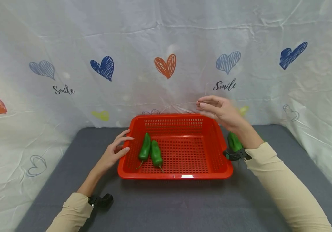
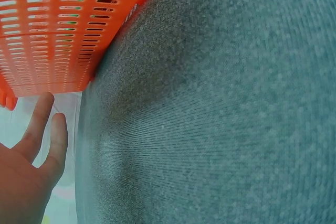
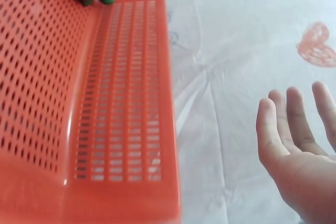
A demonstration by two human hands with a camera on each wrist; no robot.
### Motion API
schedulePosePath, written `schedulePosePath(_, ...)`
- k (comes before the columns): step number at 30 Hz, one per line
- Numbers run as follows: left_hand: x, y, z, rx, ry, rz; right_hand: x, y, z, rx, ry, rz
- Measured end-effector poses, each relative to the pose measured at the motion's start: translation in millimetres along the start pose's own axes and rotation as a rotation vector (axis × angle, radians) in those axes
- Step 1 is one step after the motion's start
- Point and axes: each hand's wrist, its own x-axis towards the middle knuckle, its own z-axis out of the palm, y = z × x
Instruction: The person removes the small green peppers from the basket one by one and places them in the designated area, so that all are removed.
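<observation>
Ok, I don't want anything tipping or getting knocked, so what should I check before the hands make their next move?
1. Basket upright on the table: ok.
2. Two peppers lying inside it, towards the left: ok.
3. Left hand steadying the basket firmly: cannot tell; its fingers are at the left rim.
4. Right hand empty: ok; it hovers by the far right corner.
5. Outside pepper, right of the basket, in full view: not ok; the wrist strap partly covers it.

Red basket (image 1: pixel 154 176) in all views: head's from above toward far edge of tabletop (image 1: pixel 171 209), wrists' close up.
</observation>
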Motion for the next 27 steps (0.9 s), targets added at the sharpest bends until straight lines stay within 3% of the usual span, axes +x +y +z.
schedulePosePath(8,0.2,1.0,0.2,0.0,0.002,0.004,18.4,8.6,23.9,-0.01,-0.037,-0.001)
schedulePosePath(15,0.3,1.4,0.2,0.001,-0.006,0.03,29.7,22.0,43.8,-0.04,-0.07,0.048)
schedulePosePath(27,0.4,3.4,0.0,0.006,-0.006,0.02,47.0,46.0,66.1,-0.039,-0.132,0.11)
